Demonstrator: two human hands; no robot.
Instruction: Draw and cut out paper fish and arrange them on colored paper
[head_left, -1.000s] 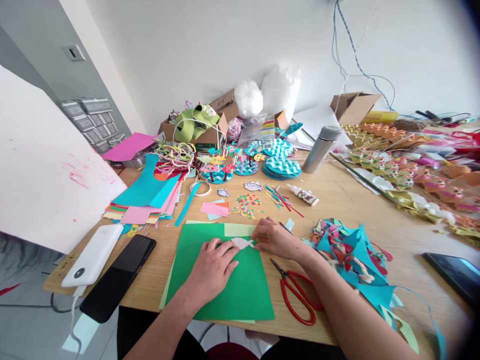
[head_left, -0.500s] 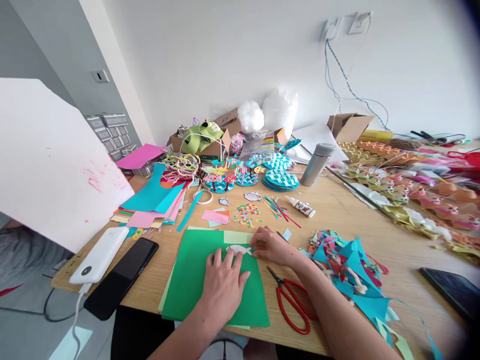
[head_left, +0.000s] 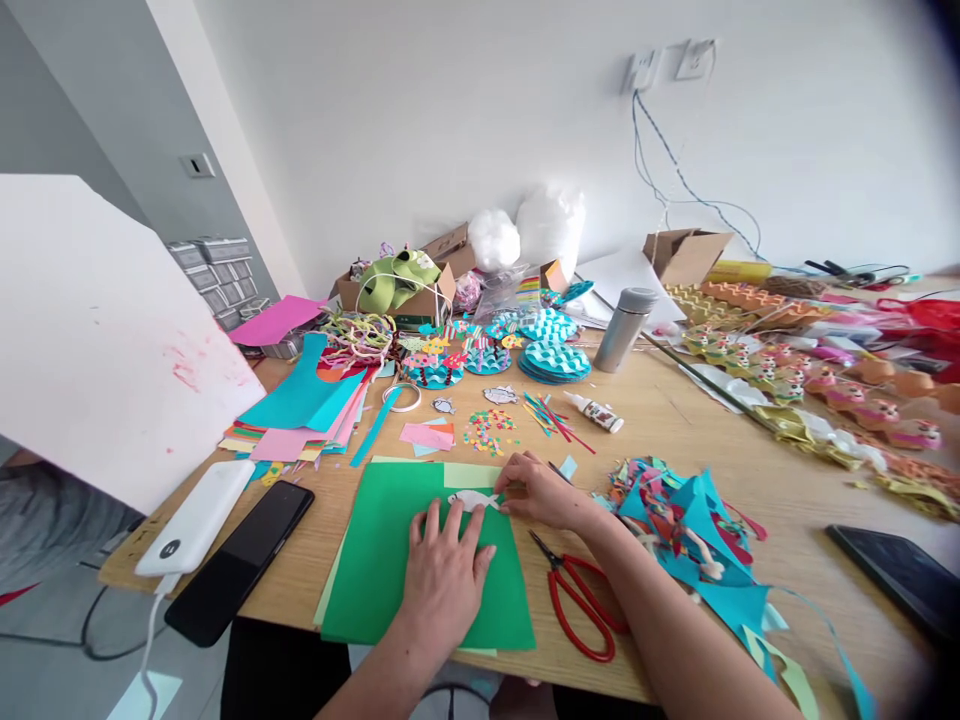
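Note:
A white paper fish [head_left: 469, 498] lies on a sheet of green paper [head_left: 375, 560] in front of me. My left hand [head_left: 444, 570] rests flat on the green sheet, fingers spread, with fingertips at the fish's lower edge. At the tail, my right hand [head_left: 532, 488] has its thumb and fingers pinched together on the fish. A thin dark stick [head_left: 559, 471] shows just behind that hand; whether it is held I cannot tell. Red-handled scissors [head_left: 577, 600] lie beside the green paper, under my right forearm. A pale green strip [head_left: 472, 476] covers the sheet's upper edge.
Beyond the paper lie colourful paper dots [head_left: 487, 432], thin strips [head_left: 551, 415], a glue bottle [head_left: 595, 412] and two cut-out fish [head_left: 500, 395]. Paper scraps [head_left: 690, 530] are piled right. Left are a phone [head_left: 240, 560], a power bank [head_left: 195, 515] and stacked coloured paper [head_left: 300, 400].
The camera view has shifted slightly. Both hands stay in nearly the same place on the fish and green paper.

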